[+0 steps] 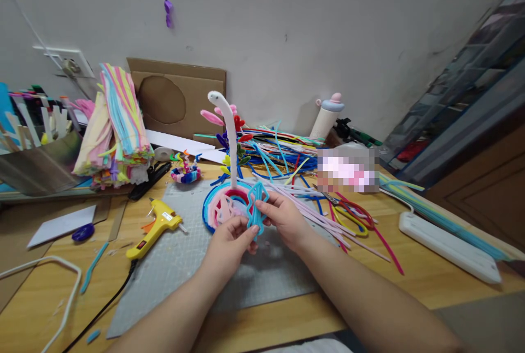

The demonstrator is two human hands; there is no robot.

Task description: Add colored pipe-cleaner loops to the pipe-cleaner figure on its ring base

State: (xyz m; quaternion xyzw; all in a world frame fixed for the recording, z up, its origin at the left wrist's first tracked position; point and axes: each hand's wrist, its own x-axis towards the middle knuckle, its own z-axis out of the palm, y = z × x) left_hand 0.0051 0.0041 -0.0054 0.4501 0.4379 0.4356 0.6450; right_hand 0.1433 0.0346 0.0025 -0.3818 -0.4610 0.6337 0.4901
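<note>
Between my two hands is a light blue shape of bent pipe cleaners (256, 210), held up over the grey cutting mat (172, 282). My left hand (234, 237) pinches its lower edge between thumb and fingers. Higher up on the right side, my right hand (283, 216) grips it with thumb and fingertips. Just behind lies a round coil of blue, pink and red pipe cleaners (209, 205) with pale pink pieces on it, partly hidden by my hands. From its back rises a white fuzzy stem (232, 140) with a curved top.
A yellow glue gun (158, 227) lies on the left, its black cord running forward. Loose pipe cleaners (279, 162) heap at the back. Yellow and red-handled scissors (353, 216) and a white power strip (449, 246) are at right. Bundled pipe cleaners (123, 118) stand back left.
</note>
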